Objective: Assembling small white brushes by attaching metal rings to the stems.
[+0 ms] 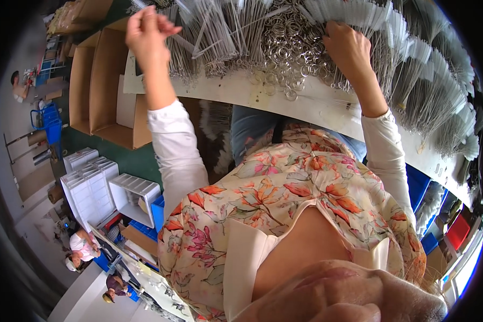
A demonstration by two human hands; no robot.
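My left hand (pixel 151 40) is raised over the left end of the worktable, its fingers curled; whatever they may hold is too small to make out. Close to its right lies a heap of thin wire-stemmed brushes (pixel 214 40) with pale bristles. At the middle of the table is a pile of shiny metal rings (pixel 290 40), some spilling toward the near edge. My right hand (pixel 349 51) is closed at the right side of the rings, against more white-bristled brushes (pixel 359 17). Its fingertips are hidden, so I cannot see what is in them.
The pale worktable (pixel 220 91) runs across in front of me, with bundled brushes (pixel 440 91) heaped along its right. Open cardboard boxes (pixel 110 86) stand at the left. White plastic crates (pixel 94 188) and a blue bin (pixel 49 121) sit farther left. Other people (pixel 83 249) are in the background.
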